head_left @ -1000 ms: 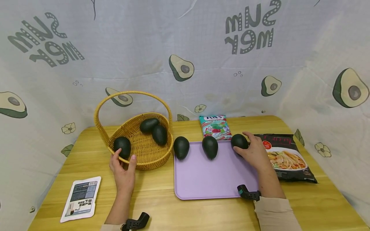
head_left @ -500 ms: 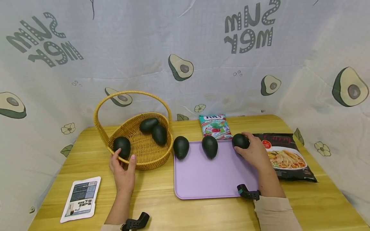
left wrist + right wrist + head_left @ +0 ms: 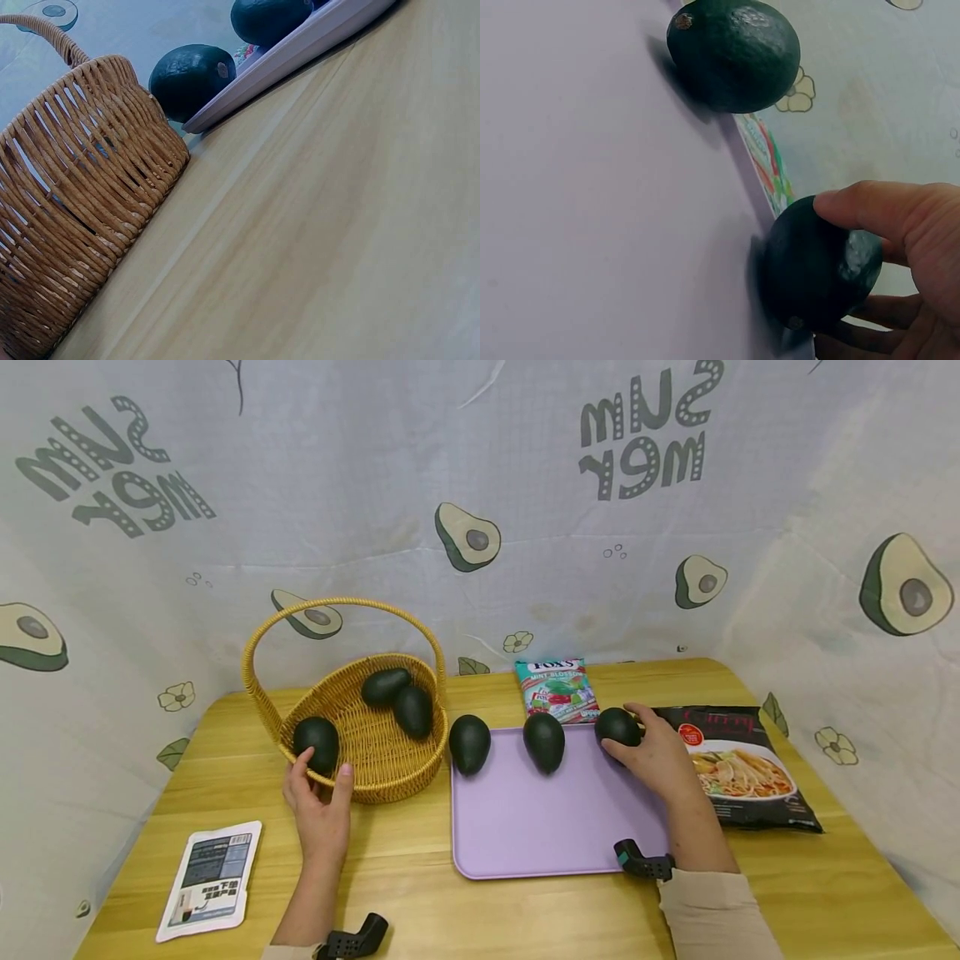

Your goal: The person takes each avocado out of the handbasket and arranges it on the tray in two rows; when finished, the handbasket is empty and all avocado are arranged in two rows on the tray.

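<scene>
1. My left hand (image 3: pixel 318 814) is at the front of the basket (image 3: pixel 390 787): fingers bent over the rim, thumb spread well apart from them. Probably a steadying hold, since light wicker could slide or tip.
2. Near avocado (image 3: pixel 317 745) sits inside, at the front left, right by my left fingertips. Looks like one finger touches it; can't tell if it presses.
3. Back avocado (image 3: pixel 386 686) and side avocado (image 3: pixel 413 712) lie in the basket too, against each other; the curved wall likely keeps them together. Handle arches up over all three.
4. My right hand (image 3: pixel 660 760) grips the right avocado (image 3: pixel 617 727), thumb on one side, fingers round the other. Opposed sides make sense: smooth, round skin could roll.
5. That avocado is at the far right corner of the tray (image 3: pixel 555 818). Whether its weight is on the tray or in my fingers, can't tell.
6. Middle avocado (image 3: pixel 543 743) and left avocado (image 3: pixel 470 745) continue the row along the far edge, well apart, so fingers fit between.
7. Candy pack (image 3: pixel 557 689) lies behind the tray, noodle bag (image 3: pixel 738 772) to the right, partly behind my arm. White pack (image 3: pixel 210 881) is flat at left.
</scene>
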Available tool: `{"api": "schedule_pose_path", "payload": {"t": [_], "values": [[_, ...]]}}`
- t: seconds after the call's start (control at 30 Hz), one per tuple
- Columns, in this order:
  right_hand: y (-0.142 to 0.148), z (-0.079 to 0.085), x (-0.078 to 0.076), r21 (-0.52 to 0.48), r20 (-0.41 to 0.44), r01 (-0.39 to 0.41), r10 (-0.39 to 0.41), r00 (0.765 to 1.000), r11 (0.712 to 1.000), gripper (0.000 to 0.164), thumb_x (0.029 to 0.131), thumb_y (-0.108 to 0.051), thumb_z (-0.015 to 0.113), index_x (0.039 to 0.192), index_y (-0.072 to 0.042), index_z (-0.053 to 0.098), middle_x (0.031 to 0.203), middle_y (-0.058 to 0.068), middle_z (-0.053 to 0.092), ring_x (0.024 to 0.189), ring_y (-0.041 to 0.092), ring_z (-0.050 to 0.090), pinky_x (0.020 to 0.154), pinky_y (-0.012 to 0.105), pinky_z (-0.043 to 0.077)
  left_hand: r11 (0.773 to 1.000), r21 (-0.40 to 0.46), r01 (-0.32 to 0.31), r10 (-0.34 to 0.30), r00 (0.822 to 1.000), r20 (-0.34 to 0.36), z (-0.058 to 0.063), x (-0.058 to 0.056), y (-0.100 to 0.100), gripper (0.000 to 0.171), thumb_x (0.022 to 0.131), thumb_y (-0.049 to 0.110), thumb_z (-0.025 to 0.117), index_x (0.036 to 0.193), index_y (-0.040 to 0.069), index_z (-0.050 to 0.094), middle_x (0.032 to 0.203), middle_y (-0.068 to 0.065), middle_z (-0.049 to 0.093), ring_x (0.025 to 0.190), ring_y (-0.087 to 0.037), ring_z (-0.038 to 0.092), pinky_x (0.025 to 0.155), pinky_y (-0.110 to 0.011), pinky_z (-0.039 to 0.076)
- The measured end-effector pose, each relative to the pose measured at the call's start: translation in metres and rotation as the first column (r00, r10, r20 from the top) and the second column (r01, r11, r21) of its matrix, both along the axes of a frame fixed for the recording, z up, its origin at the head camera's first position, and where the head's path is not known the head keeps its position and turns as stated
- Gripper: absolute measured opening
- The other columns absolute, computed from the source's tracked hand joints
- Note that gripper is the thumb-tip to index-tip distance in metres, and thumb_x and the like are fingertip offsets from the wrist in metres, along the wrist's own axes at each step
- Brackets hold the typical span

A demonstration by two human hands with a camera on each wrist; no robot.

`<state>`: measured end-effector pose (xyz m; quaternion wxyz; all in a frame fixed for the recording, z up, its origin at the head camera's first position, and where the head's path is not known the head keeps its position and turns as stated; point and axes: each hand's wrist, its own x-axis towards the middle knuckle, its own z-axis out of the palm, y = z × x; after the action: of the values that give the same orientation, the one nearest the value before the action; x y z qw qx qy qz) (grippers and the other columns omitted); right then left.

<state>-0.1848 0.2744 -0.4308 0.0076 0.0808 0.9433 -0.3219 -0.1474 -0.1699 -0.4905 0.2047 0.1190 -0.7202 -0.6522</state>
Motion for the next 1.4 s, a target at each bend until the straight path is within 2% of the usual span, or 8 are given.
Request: {"api": "schedule_pose_path", "payload": {"t": [0.27,0.87,1.23,1.4], "values": [[0.0,-0.0005,-0.0014,-0.015,0.019,0.007,-0.007,1.0,1.0,0.083,0.093,-0.04,0.072,0.158,-0.007,0.033,0.155,0.032,0.04,0.135,0.054,0.045,0.103,0.071,0.04,1.0,-0.004,-0.002,0.002,1.0,0.003,0.0011,0.001,0.0008,0.066,0.1,0.023,0.067,0.156,0.021,0.033,0.169,-0.009,-0.003,0.151,-0.046,0.024,0.119,-0.06,0.029],[0.0052,-0.0025,0.0012,0.002,-0.016,0.052,-0.052,0.999,0.999,0.075,0.093,-0.034,0.072,0.154,-0.006,0.039,0.151,0.033,0.044,0.134,0.054,0.045,0.104,0.071,0.04,1.0,-0.017,-0.009,0.008,1.0,-0.015,0.0015,0.0014,0.0016,0.064,0.1,0.022,0.066,0.156,0.02,0.034,0.169,-0.01,0.002,0.15,-0.047,0.026,0.118,-0.061,0.03],[0.0079,-0.0018,0.0002,-0.009,0.016,0.062,-0.062,0.998,0.998,0.082,0.091,-0.04,0.074,0.156,-0.007,0.037,0.148,0.035,0.044,0.131,0.053,0.047,0.1,0.07,0.042,0.999,-0.036,-0.019,0.019,1.0,-0.013,0.0014,0.0018,0.0018,0.064,0.1,0.022,0.066,0.155,0.02,0.035,0.169,-0.011,0.003,0.148,-0.046,0.029,0.118,-0.053,0.033],[0.0064,0.0021,0.0013,0.01,-0.016,0.049,-0.049,0.999,0.999,0.081,0.091,-0.038,0.074,0.155,-0.005,0.037,0.149,0.037,0.041,0.133,0.055,0.044,0.102,0.072,0.041,0.999,-0.041,-0.019,0.019,1.0,-0.005,0.0006,0.0011,0.0014,0.064,0.1,0.023,0.066,0.156,0.021,0.034,0.169,-0.01,0.003,0.148,-0.046,0.029,0.118,-0.053,0.033]]}}
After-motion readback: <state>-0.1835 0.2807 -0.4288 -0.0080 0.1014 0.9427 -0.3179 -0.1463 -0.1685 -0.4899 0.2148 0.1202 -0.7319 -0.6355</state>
